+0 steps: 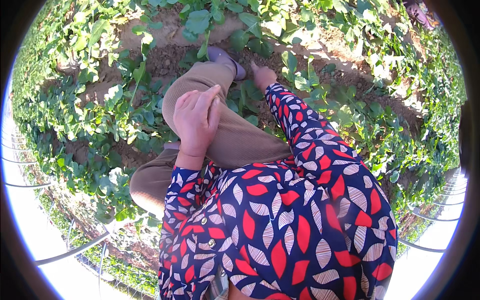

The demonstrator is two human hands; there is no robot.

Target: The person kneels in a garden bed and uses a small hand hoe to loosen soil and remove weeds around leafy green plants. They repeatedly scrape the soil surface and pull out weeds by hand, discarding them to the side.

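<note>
My left hand (197, 122) rests on my bent knee, over brown ribbed trousers (243, 140). Its fingers are curled together with the thumb alongside, and the palm is hidden. Low over the brown soil (277, 62) is my right hand (264, 76), beside a purple shoe (222, 58) on my foot. One finger points toward the ground; the other fingers are mostly hidden, and nothing shows in its grasp. Broad-leaved green plants (300, 77) grow just right of that hand. More leaves (245, 97) lie between it and my leg.
Rows of leafy plants (120, 97) spread on both sides, with strips of bare soil (165, 30) between them. Curved hoops (73, 252) stand along the lower left and right rims. Patterned cloth (422, 14) shows at the upper right.
</note>
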